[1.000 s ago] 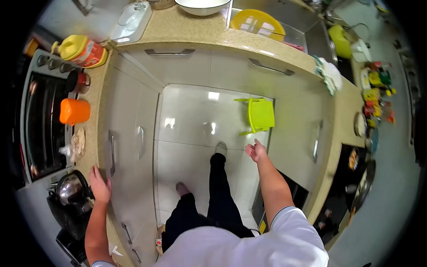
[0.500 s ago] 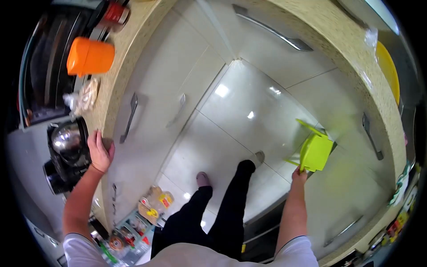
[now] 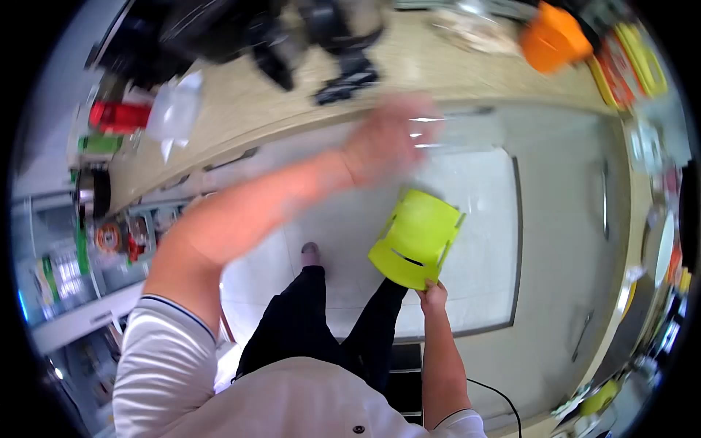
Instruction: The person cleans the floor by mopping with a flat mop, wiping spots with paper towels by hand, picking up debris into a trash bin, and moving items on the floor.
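One long speckled counter [image 3: 453, 80] arches across the view from ten o'clock to one, the largest thing here, with pale floor [image 3: 482, 241] below it around the centre. Over that floor is a lime-green chair [image 3: 427, 226], just past the centre towards four o'clock; it looks lifted, though its legs do not show clearly enough to be sure. Its long axis slants from one o'clock down to seven. An orange container [image 3: 555, 38] stands on the counter at about one o'clock. The left hand [image 3: 394, 139] reaches up by the counter's front edge, badly blurred; whether it is spread, curled or touching anything, I cannot tell. From it the chair lies towards six o'clock, apart in the view. The right hand [image 3: 432, 296] is the nearer one, pinching the chair's lower right corner, so that the chair extends from its grip towards eleven o'clock.
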`<state>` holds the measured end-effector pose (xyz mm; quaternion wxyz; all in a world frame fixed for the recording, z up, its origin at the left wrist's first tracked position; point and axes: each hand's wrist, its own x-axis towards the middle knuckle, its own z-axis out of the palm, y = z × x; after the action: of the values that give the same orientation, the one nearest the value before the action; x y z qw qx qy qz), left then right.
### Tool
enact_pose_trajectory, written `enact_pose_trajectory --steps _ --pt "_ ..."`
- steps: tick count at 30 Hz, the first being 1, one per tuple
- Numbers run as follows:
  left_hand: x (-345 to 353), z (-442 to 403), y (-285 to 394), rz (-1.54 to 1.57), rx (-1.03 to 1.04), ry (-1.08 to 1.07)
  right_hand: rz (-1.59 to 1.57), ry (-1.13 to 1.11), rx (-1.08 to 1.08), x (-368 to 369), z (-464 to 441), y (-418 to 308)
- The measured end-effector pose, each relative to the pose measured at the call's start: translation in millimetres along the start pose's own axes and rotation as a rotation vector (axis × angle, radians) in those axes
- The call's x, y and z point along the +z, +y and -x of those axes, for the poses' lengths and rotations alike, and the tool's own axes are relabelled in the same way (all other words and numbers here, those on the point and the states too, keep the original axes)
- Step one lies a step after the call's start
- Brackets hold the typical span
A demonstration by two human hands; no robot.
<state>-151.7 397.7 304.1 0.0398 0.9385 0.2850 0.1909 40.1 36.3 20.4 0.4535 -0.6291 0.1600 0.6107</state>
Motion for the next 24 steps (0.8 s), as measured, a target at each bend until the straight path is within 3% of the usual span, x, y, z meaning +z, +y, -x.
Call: enact_pose_trajectory --steps 1,2,3,4,5,7,8,10,11,13,15,19,21,24 --pt "-8 41 18 0.085 0.002 0.095 0.145 -0.053 0.029 29 2 10" --pt "-7 95 36 0.416 -0.220 0.030 0.188 -0.128 0.034 59 -2 24" --pt "-15 159 43 0.328 -0.083 0.002 0.226 -0.167 0.067 92 -5 42" --pt "-24 220 47 0.362 -0.147 -0.047 0.335 -0.229 0.089 117 -21 72" --pt "-29 285 53 0.388 -0.359 -0.107 0.445 -0.286 0.109 138 -38 103" --pt "-21 428 62 0.485 -0.734 -0.405 0.371 -0.254 0.189 211 -32 156" --pt "-32 489 65 0.524 -0.860 -0.476 0.403 -0.268 0.222 248 -34 188" --pt "-42 580 88 0.566 -1.137 -0.818 0.456 -0.287 0.263 282 -70 258" --pt "-49 612 96 0.578 -1.253 -0.914 0.656 -0.458 0.185 284 -115 314" --pt "-56 645 108 0.520 -1.387 -0.988 0.857 -0.621 0.109 308 -130 371" --pt "-60 660 102 0.549 -1.427 -1.026 0.459 -0.393 0.493 370 -90 411" --pt "-64 688 102 0.582 -1.473 -0.868 0.522 -0.441 0.427 435 -52 468" --pt "-67 692 96 0.628 -1.466 -0.838 0.330 -0.602 0.503 411 -73 494" --pt "-63 688 86 0.606 -1.500 -0.732 0.844 -0.616 0.304 399 -15 446"
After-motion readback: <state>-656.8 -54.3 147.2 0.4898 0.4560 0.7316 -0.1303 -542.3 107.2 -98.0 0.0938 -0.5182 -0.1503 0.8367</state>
